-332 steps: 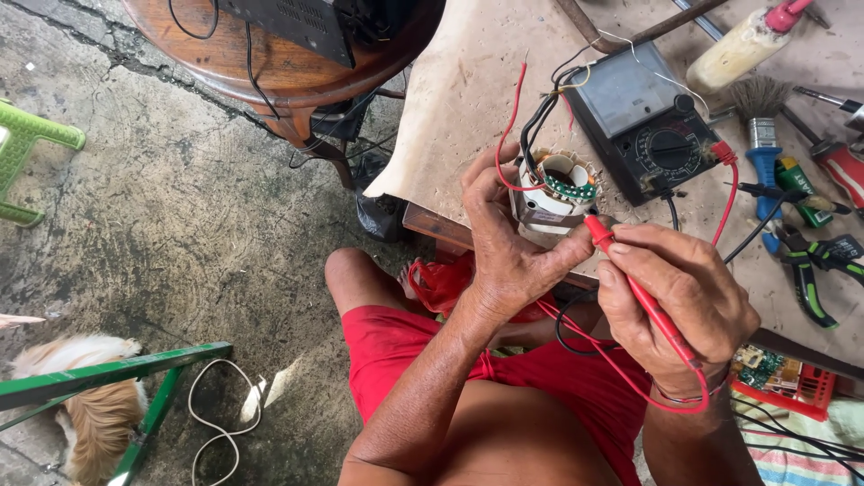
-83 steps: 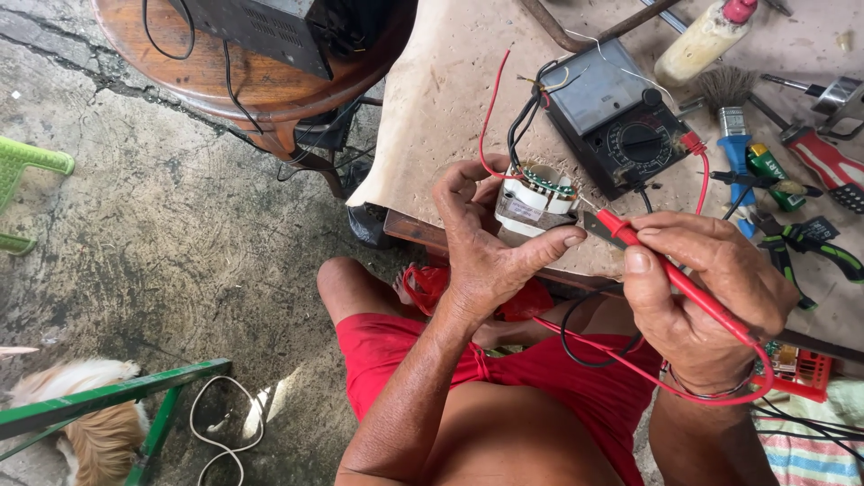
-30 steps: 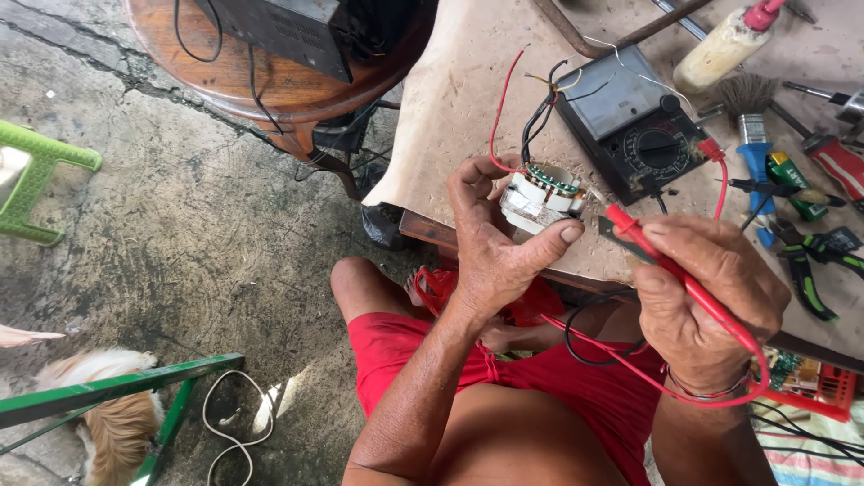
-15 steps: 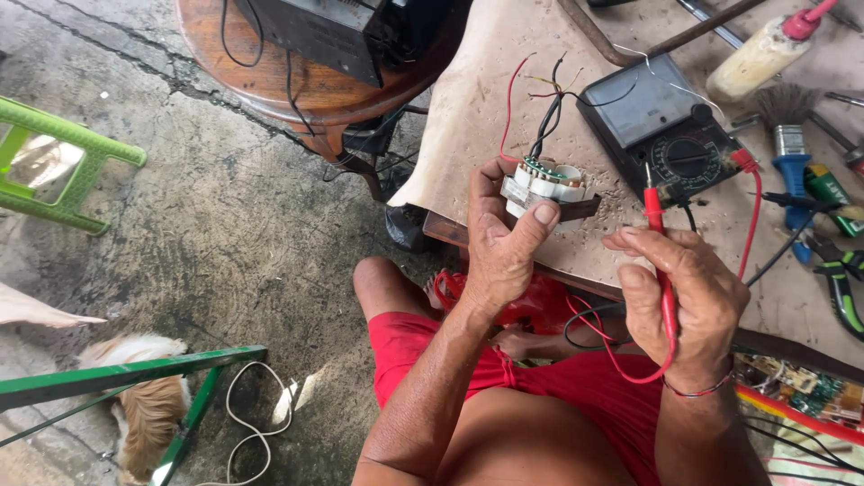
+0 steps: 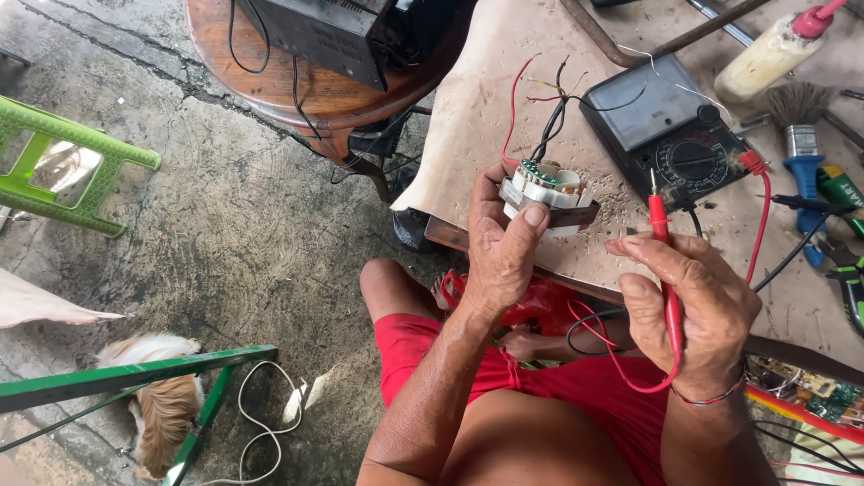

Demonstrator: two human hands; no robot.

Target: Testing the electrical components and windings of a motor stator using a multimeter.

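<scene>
My left hand (image 5: 500, 255) grips a small white electrical part (image 5: 546, 191) with a green board and red and black wires coming out of its top, held over the table's edge. My right hand (image 5: 695, 306) holds a red test probe (image 5: 661, 241) upright, its metal tip pointing up and a little to the right of the part, apart from it. The probe's red lead loops down under my wrist. A dark analogue multimeter (image 5: 664, 138) lies on the wooden table (image 5: 468, 117) just beyond both hands.
Bottle with a red cap (image 5: 770, 54), a brush (image 5: 798, 126) and pliers (image 5: 846, 270) lie at the table's right. A round wooden table (image 5: 270, 81) carries a black box. On the concrete floor stand a green plastic stool (image 5: 72, 171), a green metal frame (image 5: 135, 378) and a furry animal (image 5: 162, 405).
My right hand has turned the red probe from lying slanted toward the part to standing upright, away from it. My left hand keeps hold of the part; the view shifted left.
</scene>
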